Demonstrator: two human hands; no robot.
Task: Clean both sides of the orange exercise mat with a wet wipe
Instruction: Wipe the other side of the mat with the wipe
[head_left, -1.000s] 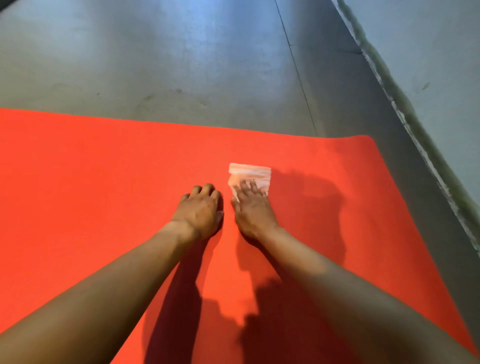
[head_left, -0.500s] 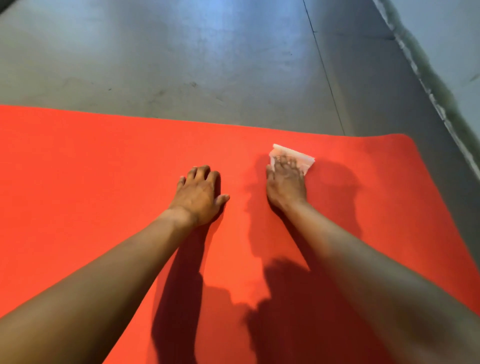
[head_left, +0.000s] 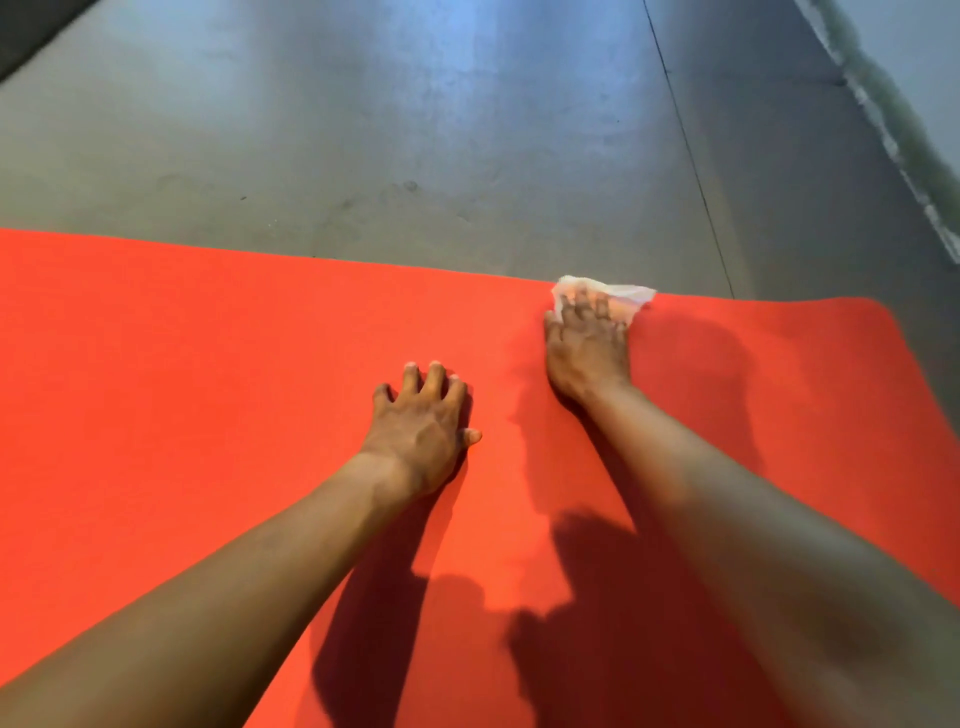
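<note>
The orange exercise mat (head_left: 208, 389) lies flat on the floor and fills the lower part of the head view. My right hand (head_left: 587, 348) presses a white wet wipe (head_left: 631, 295) onto the mat right at its far edge, fingers stretched over the wipe. The wipe's far corner pokes past my fingertips. My left hand (head_left: 423, 426) rests palm down on the mat, nearer to me and to the left, fingers spread and bent at the tips, holding nothing.
Grey concrete floor (head_left: 415, 130) stretches beyond the mat's far edge, with a thin seam line (head_left: 691, 150) running across it. A wall base (head_left: 893, 140) runs along the right. The mat's rounded far right corner (head_left: 883, 312) is in view.
My right hand has pushed the wipe away from me, from the middle of the mat to its far edge. My left hand has stayed planted on the mat.
</note>
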